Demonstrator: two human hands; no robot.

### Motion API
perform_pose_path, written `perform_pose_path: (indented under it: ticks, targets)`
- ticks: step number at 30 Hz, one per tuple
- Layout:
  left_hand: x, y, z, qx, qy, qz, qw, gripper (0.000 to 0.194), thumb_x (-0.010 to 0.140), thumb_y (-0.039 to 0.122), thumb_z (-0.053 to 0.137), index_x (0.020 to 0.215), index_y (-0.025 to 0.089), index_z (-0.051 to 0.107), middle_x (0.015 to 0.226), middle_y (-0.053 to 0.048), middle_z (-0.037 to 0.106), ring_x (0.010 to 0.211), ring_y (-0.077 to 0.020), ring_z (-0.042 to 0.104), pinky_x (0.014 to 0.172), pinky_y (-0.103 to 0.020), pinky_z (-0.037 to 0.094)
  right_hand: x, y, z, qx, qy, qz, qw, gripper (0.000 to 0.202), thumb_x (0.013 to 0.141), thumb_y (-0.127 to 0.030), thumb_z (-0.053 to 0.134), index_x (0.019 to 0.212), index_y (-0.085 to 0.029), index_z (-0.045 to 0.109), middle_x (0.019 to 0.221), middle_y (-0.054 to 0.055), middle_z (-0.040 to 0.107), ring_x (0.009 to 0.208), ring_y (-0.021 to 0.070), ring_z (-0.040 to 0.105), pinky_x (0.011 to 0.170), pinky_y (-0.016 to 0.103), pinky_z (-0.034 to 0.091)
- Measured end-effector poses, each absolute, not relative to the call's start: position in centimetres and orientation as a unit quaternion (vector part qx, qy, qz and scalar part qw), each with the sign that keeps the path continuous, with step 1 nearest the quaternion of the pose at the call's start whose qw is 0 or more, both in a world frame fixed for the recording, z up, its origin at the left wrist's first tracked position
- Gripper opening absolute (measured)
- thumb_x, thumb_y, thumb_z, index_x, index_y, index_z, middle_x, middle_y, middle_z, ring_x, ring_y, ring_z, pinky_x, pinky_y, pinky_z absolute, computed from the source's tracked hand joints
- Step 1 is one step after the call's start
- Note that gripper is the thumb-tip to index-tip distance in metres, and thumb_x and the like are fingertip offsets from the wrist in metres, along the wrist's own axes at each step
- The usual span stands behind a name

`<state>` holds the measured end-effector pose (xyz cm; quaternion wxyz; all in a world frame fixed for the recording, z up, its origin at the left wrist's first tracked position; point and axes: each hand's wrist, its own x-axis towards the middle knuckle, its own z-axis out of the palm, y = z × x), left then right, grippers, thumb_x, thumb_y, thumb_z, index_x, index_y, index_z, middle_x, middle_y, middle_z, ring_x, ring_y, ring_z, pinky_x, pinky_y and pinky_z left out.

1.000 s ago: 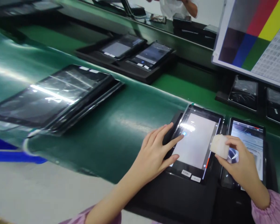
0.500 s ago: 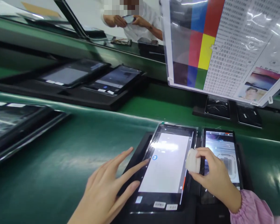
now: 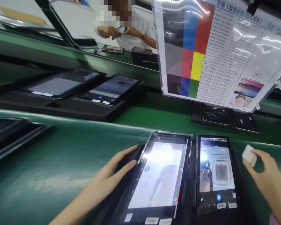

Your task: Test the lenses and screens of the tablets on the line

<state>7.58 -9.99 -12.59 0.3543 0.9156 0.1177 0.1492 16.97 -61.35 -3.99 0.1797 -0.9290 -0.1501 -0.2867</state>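
Observation:
Two lit tablets lie side by side on black trays in front of me. The left tablet has a mostly white screen with a blue round icon and two white labels on its lower border. Beside its left edge is my left hand, thumb and forefinger stretched out and apart; its other fingers are hidden. The right tablet displays a camera picture of a square ceiling vent. To the right of that tablet, my right hand pinches a small white block between thumb and fingers, apart from both screens.
A plastic-covered chart with colour squares and printed text hangs ahead. More tablets rest on a black tray at the back left. Two dark devices lie beneath the chart. Across the bench a person holds a small device.
My right hand has moved right with the white block, from between the tablets to beyond the right one. My left forefinger has left the left screen's edge. The view has shifted slightly.

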Motion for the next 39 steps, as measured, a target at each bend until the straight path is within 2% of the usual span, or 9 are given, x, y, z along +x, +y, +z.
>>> perform_pose_path:
  ticks: [3, 6, 12, 16, 22, 26, 32, 36, 39]
  targets:
    - [8.9, -10.3, -10.5, 0.849, 0.182, 0.088, 0.489, 0.061, 0.095, 0.063, 0.056, 0.144, 0.027, 0.062, 0.149, -0.009, 0.064, 0.137, -0.0363, 0.061, 0.116, -0.054, 0.05, 16.7, -65.8, -5.2, -0.95, -0.16, -0.249, 0.102, 0.054, 0.103, -0.07, 0.045, 0.118, -0.023, 0.068, 0.113, 0.013, 0.069, 0.102, 0.0382, 0.063, 0.09, 0.06, 0.049]
    - [9.7, -11.2, -8.2, 0.828, 0.186, 0.053, 0.526, 0.064, 0.094, 0.06, 0.06, 0.147, 0.023, 0.06, 0.155, -0.01, 0.057, 0.143, -0.0362, 0.056, 0.121, -0.054, 0.043, 15.5, -64.7, -5.7, -0.952, -0.195, -0.206, 0.117, 0.043, 0.106, -0.062, 0.049, 0.121, -0.026, 0.069, 0.131, 0.012, 0.063, 0.125, 0.0395, 0.056, 0.098, 0.062, 0.048]
    - [9.8, -11.4, -7.9, 0.835, 0.121, 0.028, 0.537, 0.077, 0.089, 0.053, 0.063, 0.156, 0.018, 0.047, 0.164, -0.013, 0.045, 0.148, -0.035, 0.05, 0.12, -0.047, 0.045, 14.3, -56.2, -3.8, -0.926, -0.324, -0.133, 0.137, 0.024, 0.109, -0.044, 0.053, 0.121, -0.033, 0.071, 0.154, 0.004, 0.05, 0.148, 0.0367, 0.038, 0.106, 0.061, 0.047]
    - [9.3, -10.9, -8.7, 0.86, 0.082, -0.002, 0.503, 0.084, 0.091, 0.052, 0.059, 0.161, 0.013, 0.034, 0.167, -0.018, 0.04, 0.148, -0.0338, 0.049, 0.12, -0.045, 0.045, 14.2, -53.1, -3.5, -0.904, -0.395, -0.104, 0.126, 0.025, 0.109, -0.038, 0.053, 0.124, -0.033, 0.072, 0.157, 0.003, 0.049, 0.146, 0.0349, 0.041, 0.109, 0.06, 0.045]
    - [9.0, -11.2, -8.5, 0.881, 0.049, -0.016, 0.471, 0.079, 0.094, 0.045, 0.054, 0.162, 0.014, 0.031, 0.167, -0.018, 0.039, 0.147, -0.0315, 0.05, 0.119, -0.043, 0.047, 14.6, -51.5, -3.7, -0.877, -0.446, -0.103, 0.144, 0.024, 0.108, -0.029, 0.053, 0.123, -0.03, 0.071, 0.154, 0.004, 0.053, 0.144, 0.0311, 0.045, 0.114, 0.055, 0.043]
    - [8.7, -11.0, -8.8, 0.879, 0.023, -0.004, 0.476, 0.075, 0.096, 0.044, 0.056, 0.162, 0.019, 0.032, 0.168, -0.016, 0.038, 0.149, -0.032, 0.045, 0.122, -0.047, 0.043, 14.6, -53.8, -3.6, -0.896, -0.411, -0.054, 0.162, 0.03, 0.105, -0.039, 0.06, 0.133, -0.032, 0.066, 0.159, 0.005, 0.047, 0.148, 0.0352, 0.04, 0.114, 0.06, 0.042]
    - [8.7, -10.3, -9.5, 0.876, -0.004, 0.0, 0.483, 0.075, 0.095, 0.046, 0.063, 0.161, 0.024, 0.035, 0.172, -0.014, 0.029, 0.159, -0.0371, 0.028, 0.129, -0.062, 0.023, 13.0, -57.7, -4.3, -0.929, -0.342, 0.03, 0.142, 0.071, 0.088, -0.048, 0.075, 0.151, -0.034, 0.046, 0.169, 0.007, 0.028, 0.152, 0.042, 0.031, 0.11, 0.066, 0.047]
    - [8.6, -10.8, -9.0, 0.867, 0.015, -0.018, 0.498, 0.078, 0.093, 0.043, 0.064, 0.16, 0.016, 0.036, 0.17, -0.018, 0.028, 0.16, -0.0374, 0.024, 0.132, -0.06, 0.017, 13.0, -58.2, -5.8, -0.924, -0.349, -0.008, 0.153, 0.076, 0.089, -0.059, 0.069, 0.156, -0.035, 0.04, 0.166, 0.011, 0.035, 0.145, 0.0461, 0.043, 0.106, 0.071, 0.047]
    - [8.6, -10.9, -9.0, 0.861, 0.017, -0.021, 0.507, 0.079, 0.089, 0.042, 0.066, 0.16, 0.021, 0.039, 0.169, -0.015, 0.032, 0.159, -0.0361, 0.027, 0.132, -0.06, 0.017, 13.9, -59.3, -6.3, -0.924, -0.336, -0.05, 0.179, 0.085, 0.089, -0.073, 0.066, 0.16, -0.04, 0.036, 0.163, 0.012, 0.041, 0.14, 0.046, 0.05, 0.103, 0.069, 0.05]
